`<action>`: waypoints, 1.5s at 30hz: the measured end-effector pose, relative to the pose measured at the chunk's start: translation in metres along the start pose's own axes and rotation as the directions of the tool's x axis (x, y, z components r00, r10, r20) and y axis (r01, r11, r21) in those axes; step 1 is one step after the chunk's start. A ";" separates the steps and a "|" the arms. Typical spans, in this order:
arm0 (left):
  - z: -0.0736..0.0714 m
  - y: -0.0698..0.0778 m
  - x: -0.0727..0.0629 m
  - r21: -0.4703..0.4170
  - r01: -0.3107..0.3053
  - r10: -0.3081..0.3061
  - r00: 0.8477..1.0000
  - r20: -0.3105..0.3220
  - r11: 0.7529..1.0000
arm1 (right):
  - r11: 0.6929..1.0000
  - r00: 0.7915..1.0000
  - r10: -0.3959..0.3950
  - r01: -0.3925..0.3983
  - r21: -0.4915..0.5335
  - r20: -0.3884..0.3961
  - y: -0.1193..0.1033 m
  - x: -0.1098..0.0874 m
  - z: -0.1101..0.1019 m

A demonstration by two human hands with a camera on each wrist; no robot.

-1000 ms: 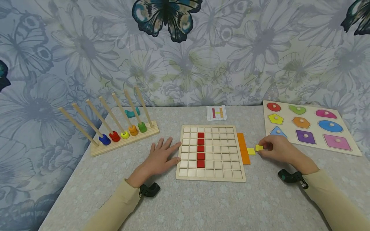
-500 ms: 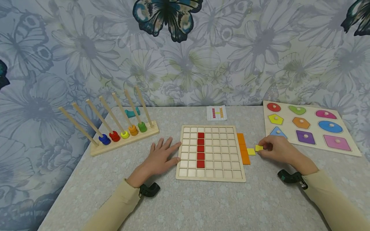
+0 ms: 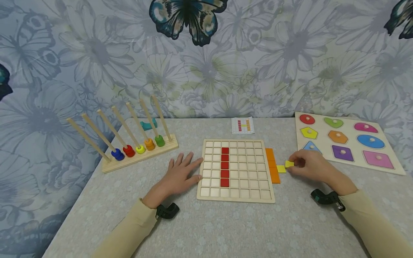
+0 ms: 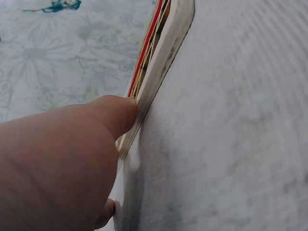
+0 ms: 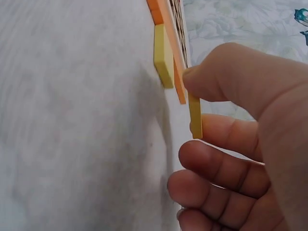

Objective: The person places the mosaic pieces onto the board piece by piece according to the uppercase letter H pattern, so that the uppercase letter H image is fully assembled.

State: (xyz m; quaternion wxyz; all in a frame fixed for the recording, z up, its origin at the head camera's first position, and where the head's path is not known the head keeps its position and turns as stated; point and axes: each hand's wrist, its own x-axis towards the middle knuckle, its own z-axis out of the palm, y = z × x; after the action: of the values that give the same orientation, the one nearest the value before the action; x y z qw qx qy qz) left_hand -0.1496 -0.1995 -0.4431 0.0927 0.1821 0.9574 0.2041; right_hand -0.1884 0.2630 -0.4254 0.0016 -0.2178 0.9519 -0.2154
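Note:
A wooden grid board point(image 3: 243, 174) lies mid-table with a column of several red square tiles point(image 3: 224, 165) set in its cells. My left hand point(image 3: 176, 179) rests flat beside it, fingers spread; in the left wrist view the thumb point(image 4: 118, 115) touches the board's edge. Between thumb and forefinger my right hand point(image 3: 309, 165) pinches a yellow square tile point(image 5: 195, 115), held just off the table. A second yellow tile point(image 3: 281, 168) lies between it and the orange tiles point(image 3: 273, 166), which line the board's right side.
A small pattern card point(image 3: 243, 125) lies behind the board. At left stands a wooden peg stand point(image 3: 142, 154) with coloured rings, a teal object point(image 3: 148, 124) behind it. A shape puzzle board point(image 3: 350, 143) sits at right, partly behind my right hand. A patterned wall rises at the back.
The head view has shifted very slightly. Both hands stay where they were, the right one still pinching the yellow tile.

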 end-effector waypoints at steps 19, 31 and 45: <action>0.000 -0.002 -0.001 -0.020 -0.020 0.020 1.000 -0.009 1.000 | 0.980 0.981 -0.192 0.190 0.052 0.035 -0.049 0.047 0.011; 0.001 -0.002 -0.001 -0.016 -0.018 0.018 1.000 -0.016 1.000 | 0.965 0.965 -0.256 0.251 0.079 0.061 -0.078 0.070 0.024; 0.001 -0.002 -0.002 -0.024 -0.022 0.022 0.999 -0.024 0.999 | 0.945 0.947 -0.316 0.309 0.109 0.059 -0.098 0.086 0.036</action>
State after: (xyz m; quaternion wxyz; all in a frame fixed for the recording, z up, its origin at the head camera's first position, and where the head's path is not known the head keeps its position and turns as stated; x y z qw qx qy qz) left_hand -0.1486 -0.2015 -0.4445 0.0815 0.1891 0.9538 0.2189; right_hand -0.2222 0.1336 -0.4097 0.0142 -0.3738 0.8928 -0.2508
